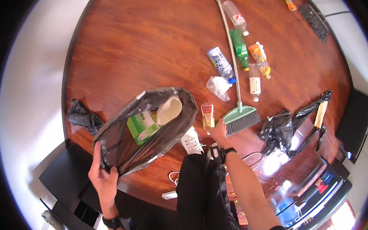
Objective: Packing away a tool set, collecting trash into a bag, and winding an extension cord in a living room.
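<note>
My left hand [103,180] grips the rim of a dark plastic bag [172,140], whose mouth gapes wide. Inside lie a green and white box [141,127] and a pale cup-like container [169,110]. My right hand [218,132] reaches to the lower end of a small bottle with a red label [208,114], at the left edge of a green broom head [241,117]; whether its fingers have closed on the bottle is hard to see. A crumpled clear plastic bag [218,87] lies above, beside a blue-capped bottle [220,64].
Across the wooden floor [138,49] lie a green bottle [239,47], a clear bottle [236,17], an orange-labelled bottle [260,59] and black plastic bags [278,129]. A mop head [314,21] lies far right. A white power strip [169,195] is near my legs.
</note>
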Action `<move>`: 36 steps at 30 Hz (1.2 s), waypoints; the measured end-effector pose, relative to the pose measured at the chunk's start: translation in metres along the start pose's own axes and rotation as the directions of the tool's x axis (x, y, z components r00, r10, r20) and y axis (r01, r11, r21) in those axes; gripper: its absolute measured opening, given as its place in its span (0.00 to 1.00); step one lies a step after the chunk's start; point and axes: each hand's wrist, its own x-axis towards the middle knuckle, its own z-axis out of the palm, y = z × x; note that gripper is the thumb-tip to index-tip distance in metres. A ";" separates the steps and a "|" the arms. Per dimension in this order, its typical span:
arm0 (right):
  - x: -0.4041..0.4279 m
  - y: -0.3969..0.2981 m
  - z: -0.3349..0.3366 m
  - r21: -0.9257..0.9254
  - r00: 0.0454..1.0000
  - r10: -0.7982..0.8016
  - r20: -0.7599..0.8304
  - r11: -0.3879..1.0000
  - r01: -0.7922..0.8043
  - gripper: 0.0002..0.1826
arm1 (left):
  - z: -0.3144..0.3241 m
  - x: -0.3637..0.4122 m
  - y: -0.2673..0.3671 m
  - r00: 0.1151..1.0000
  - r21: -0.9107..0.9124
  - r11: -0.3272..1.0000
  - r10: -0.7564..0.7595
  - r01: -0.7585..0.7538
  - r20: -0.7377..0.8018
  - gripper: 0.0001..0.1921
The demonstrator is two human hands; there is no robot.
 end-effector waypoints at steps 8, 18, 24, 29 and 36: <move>0.044 0.005 0.040 0.160 0.977 -0.037 0.212 0.987 0.003 0.32 | -0.009 -0.003 0.001 0.989 0.119 0.993 -0.004 0.022 -0.148 0.41; -0.033 -0.093 -0.176 0.711 0.766 -0.042 0.641 0.408 -0.572 0.27 | 0.021 0.003 0.048 0.994 0.065 0.992 -0.110 0.108 0.026 0.42; -0.089 -0.160 -0.249 0.657 0.607 -0.255 0.753 0.338 -0.673 0.27 | 0.053 0.007 0.110 0.984 -0.006 0.996 -0.087 0.089 0.153 0.43; -0.117 -0.204 -0.219 0.594 0.708 -0.167 0.687 0.690 -0.413 0.34 | 0.076 0.005 0.127 0.958 -0.017 0.997 -0.066 0.074 0.278 0.42; -0.008 -0.104 -0.238 0.836 0.925 -0.171 0.340 0.506 -0.214 0.18 | 0.048 0.020 0.105 0.996 0.244 0.968 -0.065 0.049 0.058 0.40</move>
